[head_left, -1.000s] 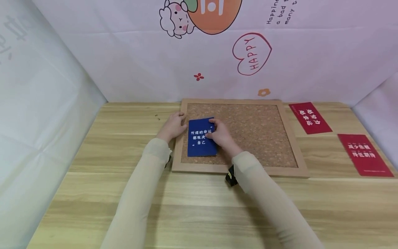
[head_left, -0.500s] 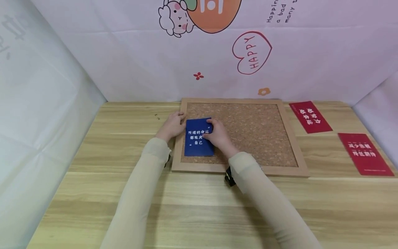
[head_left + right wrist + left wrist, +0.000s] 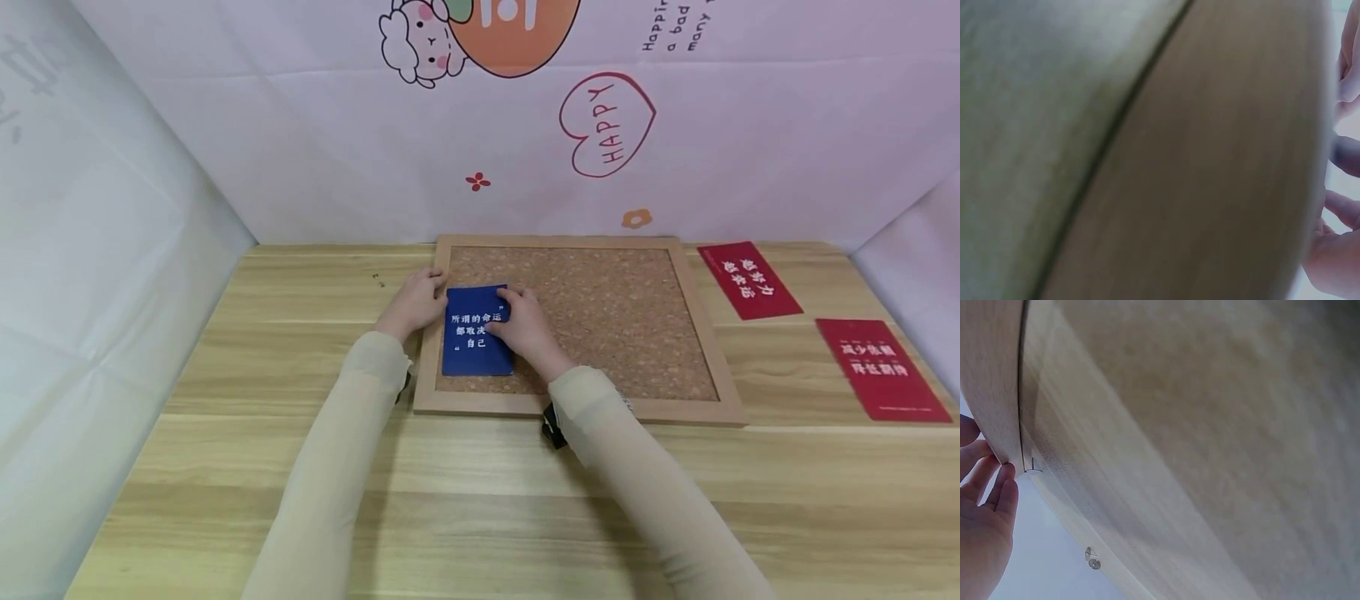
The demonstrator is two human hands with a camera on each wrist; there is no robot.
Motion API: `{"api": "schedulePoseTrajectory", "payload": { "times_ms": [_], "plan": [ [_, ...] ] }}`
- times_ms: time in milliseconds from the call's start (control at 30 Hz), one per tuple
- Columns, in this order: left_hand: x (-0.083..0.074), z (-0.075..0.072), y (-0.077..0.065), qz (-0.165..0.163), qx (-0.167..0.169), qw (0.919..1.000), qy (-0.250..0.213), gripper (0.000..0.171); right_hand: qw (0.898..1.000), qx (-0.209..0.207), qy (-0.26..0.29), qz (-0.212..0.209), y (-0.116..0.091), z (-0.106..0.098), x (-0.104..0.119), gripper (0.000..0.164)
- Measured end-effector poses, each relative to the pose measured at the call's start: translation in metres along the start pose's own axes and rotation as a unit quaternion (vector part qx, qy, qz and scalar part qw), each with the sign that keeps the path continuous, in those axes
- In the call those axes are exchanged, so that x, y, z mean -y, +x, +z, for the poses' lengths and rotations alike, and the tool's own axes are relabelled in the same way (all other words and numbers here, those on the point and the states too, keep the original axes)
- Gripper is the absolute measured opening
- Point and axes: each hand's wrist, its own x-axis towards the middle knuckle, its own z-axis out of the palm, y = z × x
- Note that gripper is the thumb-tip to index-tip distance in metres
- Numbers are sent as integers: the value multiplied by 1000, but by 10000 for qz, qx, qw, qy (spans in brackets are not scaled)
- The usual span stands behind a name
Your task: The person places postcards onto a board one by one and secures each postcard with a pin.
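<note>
A blue card (image 3: 467, 354) with white lettering lies over the left part of the framed cork board (image 3: 600, 325), roughly parallel to the board's left side. My right hand (image 3: 527, 327) grips its right edge, thumb on the printed face and fingers at the upper right corner. My left hand (image 3: 414, 305) is at the left bar of the wooden frame, its thumb close to the card's left edge. In the left wrist view, bent fingertips (image 3: 1007, 487) meet the side of the frame. In the right wrist view a wooden surface hides much of the hands.
Two red cards with white lettering lie right of the board, one by its upper corner (image 3: 750, 281) and another red card (image 3: 883, 369) farther right. Clear-headed pushpins (image 3: 1092, 557) lie on the wooden table (image 3: 300, 350) left of the board. A printed white cloth (image 3: 337, 167) stands behind.
The blue card has slid left with my right hand, ending nearer the frame's left bar and my left hand. My left hand has stayed in place.
</note>
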Motion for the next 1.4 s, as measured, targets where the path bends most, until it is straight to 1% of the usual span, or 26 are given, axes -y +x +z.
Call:
{"api": "schedulePoseTrajectory", "payload": {
  "times_ms": [300, 533, 667, 800, 933, 1133, 1333, 1400],
  "plan": [
    [0, 0, 0, -25, 4, 10000, -68, 52, 9998, 99, -187, -50, 1, 0, 1, 68],
    [-1, 0, 0, -52, 10, 10000, -83, 52, 9995, 197, -207, -155, 3, -1, 0, 68],
    [-1, 0, 0, -71, 7, 9999, -82, 52, 9982, 421, -336, -245, 4, -4, 0, 73],
    [-1, -1, 0, -82, 21, 9999, -91, 52, 9953, 714, -549, -350, 4, -8, 1, 82],
    [0, 0, 0, -50, 26, 10000, -68, 51, 9932, 863, -700, -347, 2, -9, 2, 88],
    [0, 1, 0, -10, 13, 10000, -57, 50, 9929, 840, -803, -250, 0, -6, 6, 88],
    [1, 1, 1, 4, 19, 9999, -103, 50, 9899, 739, -1165, -311, -3, -6, 8, 85],
    [1, 2, 1, 9, 14, 9999, -129, 50, 9897, 723, -1202, -300, -3, -7, 8, 84]
  ]
}}
